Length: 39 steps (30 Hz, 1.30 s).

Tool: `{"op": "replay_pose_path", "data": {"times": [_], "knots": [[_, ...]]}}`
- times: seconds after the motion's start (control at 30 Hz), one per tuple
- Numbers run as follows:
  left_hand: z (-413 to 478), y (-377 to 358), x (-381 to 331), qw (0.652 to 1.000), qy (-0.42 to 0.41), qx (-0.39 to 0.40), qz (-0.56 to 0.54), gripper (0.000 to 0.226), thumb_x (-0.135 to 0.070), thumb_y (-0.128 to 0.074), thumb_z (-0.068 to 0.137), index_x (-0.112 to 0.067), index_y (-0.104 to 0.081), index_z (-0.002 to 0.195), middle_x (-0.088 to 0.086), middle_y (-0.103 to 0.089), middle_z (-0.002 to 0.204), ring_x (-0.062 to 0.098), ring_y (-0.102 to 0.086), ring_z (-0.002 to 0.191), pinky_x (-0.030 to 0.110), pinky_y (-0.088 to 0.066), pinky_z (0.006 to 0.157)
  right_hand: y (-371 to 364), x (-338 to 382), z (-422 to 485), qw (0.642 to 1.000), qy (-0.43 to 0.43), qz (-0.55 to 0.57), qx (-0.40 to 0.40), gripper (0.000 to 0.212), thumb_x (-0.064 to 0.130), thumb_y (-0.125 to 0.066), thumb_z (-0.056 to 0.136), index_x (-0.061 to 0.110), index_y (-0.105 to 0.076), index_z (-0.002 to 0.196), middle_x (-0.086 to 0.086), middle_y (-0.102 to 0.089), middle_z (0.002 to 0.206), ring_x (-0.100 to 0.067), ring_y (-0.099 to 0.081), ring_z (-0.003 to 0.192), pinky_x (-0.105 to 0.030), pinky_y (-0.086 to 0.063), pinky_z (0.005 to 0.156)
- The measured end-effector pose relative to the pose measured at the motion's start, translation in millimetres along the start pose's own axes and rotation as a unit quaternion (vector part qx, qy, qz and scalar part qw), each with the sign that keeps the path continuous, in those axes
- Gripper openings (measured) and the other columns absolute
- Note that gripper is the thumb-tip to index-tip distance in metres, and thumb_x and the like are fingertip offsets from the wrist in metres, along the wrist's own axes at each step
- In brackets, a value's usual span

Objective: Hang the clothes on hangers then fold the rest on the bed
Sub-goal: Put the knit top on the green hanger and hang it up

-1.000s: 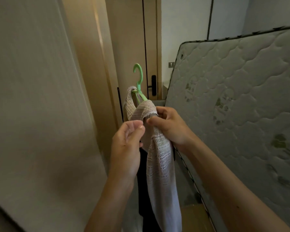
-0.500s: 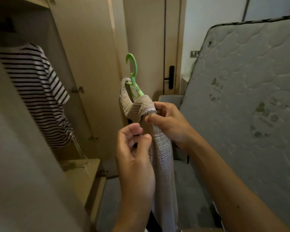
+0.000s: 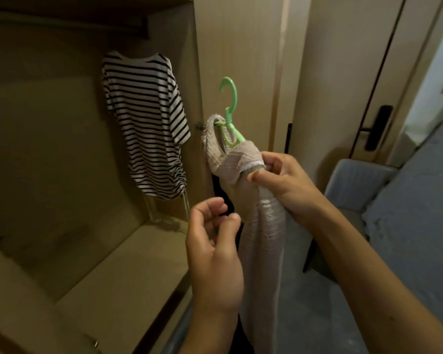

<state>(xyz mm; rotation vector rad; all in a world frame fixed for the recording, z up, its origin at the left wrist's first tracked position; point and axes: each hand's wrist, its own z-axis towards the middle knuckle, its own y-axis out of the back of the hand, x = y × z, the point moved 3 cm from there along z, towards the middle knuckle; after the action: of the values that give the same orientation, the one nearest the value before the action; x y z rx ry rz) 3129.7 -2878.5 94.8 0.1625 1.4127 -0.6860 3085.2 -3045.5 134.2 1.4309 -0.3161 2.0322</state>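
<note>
Wardrobe [image 3: 62, 175] at 9 o'clock; right grip [image 3: 287, 185] pinches limp, light-looking top [image 3: 264, 238], left grip [image 3: 215, 251] loosely curled, empty; likely firmer hold: neck of green hanger [image 3: 230, 103].

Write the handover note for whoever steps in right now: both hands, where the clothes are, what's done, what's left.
Right hand: grips the beige knit garment, bunched over the green hanger, hook up.
Left hand: fingers loosely curled beside the garment, holding nothing.
Striped shirt: hangs inside the open wardrobe.
Done: striped shirt hung; beige garment threaded on its hanger.
Left: probably hook the green hanger in the wardrobe, then fold the rest. The bed and other clothes are out of view.
</note>
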Motion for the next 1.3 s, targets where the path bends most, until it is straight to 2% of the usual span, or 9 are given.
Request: {"op": "replay_pose_path", "data": {"times": [0.1,0.3,0.53,0.63,0.7,0.87,1.03,1.17,1.3], "knots": [[12,4,0,1.0,0.0,-0.012,0.002,0.015,-0.01,-0.061,0.095,-0.019,-0.064,0.107,-0.003,-0.067,0.103,0.002,-0.062,0.091,0.018,-0.048,0.079,-3,-8,12,1.0,0.004,0.016,-0.001,0.013,-0.01,-0.058,0.09,-0.01,-0.064,0.102,-0.005,-0.066,0.077,-0.014,-0.061,0.067,-0.022,-0.049,0.058],[26,3,11,0.998,0.018,-0.058,0.022,0.013,-0.016,-0.061,0.095,-0.024,-0.066,0.103,-0.005,-0.068,0.102,0.007,-0.061,0.093,0.022,-0.046,0.083,-9,-23,50,0.998,0.009,0.026,0.059,0.011,-0.002,-0.061,0.089,-0.003,-0.066,0.099,-0.01,-0.067,0.083,-0.023,-0.062,0.075,-0.032,-0.049,0.066],[82,3,41,0.987,-0.008,-0.155,0.042,0.016,-0.001,-0.063,0.092,-0.015,-0.066,0.098,-0.002,-0.068,0.092,-0.004,-0.06,0.075,0.009,-0.044,0.067,-19,-60,119,0.99,0.017,0.083,0.111,0.024,0.013,-0.065,0.081,0.003,-0.071,0.102,-0.019,-0.073,0.092,-0.026,-0.067,0.079,-0.04,-0.049,0.073],[119,-6,53,0.978,-0.031,-0.203,0.035,0.012,-0.006,-0.071,0.086,-0.011,-0.066,0.095,0.0,-0.069,0.087,-0.005,-0.059,0.07,0.008,-0.043,0.063,-10,-75,157,0.98,0.03,0.114,0.159,0.026,0.013,-0.065,0.082,0.003,-0.071,0.105,-0.031,-0.069,0.101,-0.039,-0.067,0.084,-0.047,-0.047,0.075],[150,-17,52,0.97,-0.052,-0.233,0.035,0.013,-0.012,-0.07,0.082,-0.01,-0.066,0.093,0.0,-0.069,0.085,-0.004,-0.06,0.07,0.01,-0.044,0.064,-1,-77,189,0.975,0.034,0.111,0.188,0.025,0.014,-0.065,0.082,0.006,-0.072,0.105,-0.032,-0.067,0.103,-0.041,-0.067,0.088,-0.045,-0.048,0.075],[217,-32,33,0.955,-0.084,-0.273,0.079,0.02,0.008,-0.06,0.091,-0.01,-0.068,0.091,-0.003,-0.073,0.08,-0.005,-0.062,0.07,0.008,-0.044,0.063,8,-65,267,0.96,0.05,0.111,0.252,0.022,0.016,-0.065,0.084,0.012,-0.074,0.104,-0.026,-0.069,0.101,-0.037,-0.068,0.089,-0.04,-0.05,0.073],[270,-32,3,0.945,-0.119,-0.272,0.138,0.013,0.001,-0.061,0.092,-0.009,-0.069,0.095,0.002,-0.071,0.088,-0.004,-0.062,0.072,0.007,-0.044,0.064,-13,-37,350,0.949,0.056,0.121,0.284,0.029,0.018,-0.067,0.082,0.003,-0.071,0.106,-0.037,-0.063,0.105,-0.036,-0.06,0.081,-0.042,-0.045,0.069],[321,-19,-26,0.942,-0.146,-0.257,0.162,0.01,-0.009,-0.06,0.095,-0.012,-0.069,0.099,0.005,-0.07,0.097,0.001,-0.062,0.079,0.006,-0.044,0.066,-38,-18,413,0.946,0.064,0.119,0.295,0.014,0.005,-0.062,0.092,0.001,-0.072,0.101,-0.028,-0.07,0.095,-0.031,-0.063,0.08,-0.034,-0.048,0.067],[381,5,-53,0.933,-0.183,-0.23,0.206,0.009,-0.011,-0.06,0.096,-0.013,-0.068,0.098,0.002,-0.069,0.094,0.002,-0.062,0.08,0.006,-0.042,0.066,-75,-2,478,0.948,0.092,0.082,0.294,0.016,0.018,-0.068,0.085,0.001,-0.067,0.087,-0.009,-0.059,0.082,-0.022,-0.055,0.077,-0.034,-0.041,0.068]]}}
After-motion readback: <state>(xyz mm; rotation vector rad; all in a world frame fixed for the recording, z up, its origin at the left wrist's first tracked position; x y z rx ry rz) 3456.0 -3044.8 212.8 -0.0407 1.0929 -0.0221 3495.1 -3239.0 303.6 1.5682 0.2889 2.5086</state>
